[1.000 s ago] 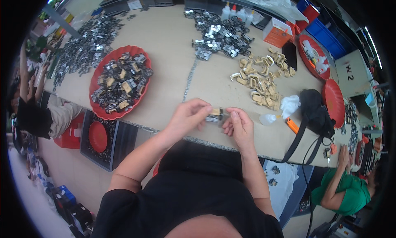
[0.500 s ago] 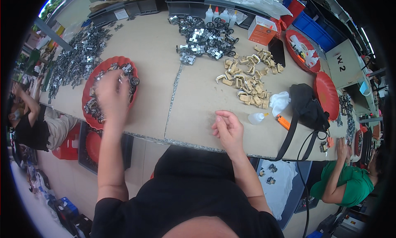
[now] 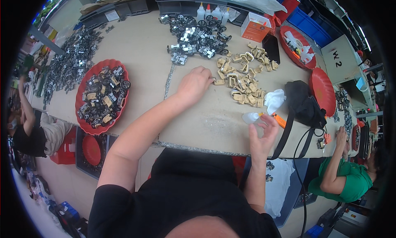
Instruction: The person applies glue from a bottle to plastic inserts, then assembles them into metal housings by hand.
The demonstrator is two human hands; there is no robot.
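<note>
Left hand (image 3: 194, 86) shifted onto tan parts (image 3: 243, 79)

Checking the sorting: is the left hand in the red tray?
No, the left hand rests on the table beside the tan parts, away from the red tray.

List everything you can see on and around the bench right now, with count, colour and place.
tan frame parts: a loose pile, table centre right
red tray of dark and tan parts: one, table left
grey metal parts: a wide scatter, far left
dark wheeled assemblies: a heap, table top centre
glue bottles: about four, white, behind that heap
orange box: one, top right
small clear bottle: one, lying near the front edge
white cloth: one, beside the black bag
red trays at right: two, one holding white items
left hand: touching the nearest tan frame part
right hand: open, by the small clear bottle
</note>
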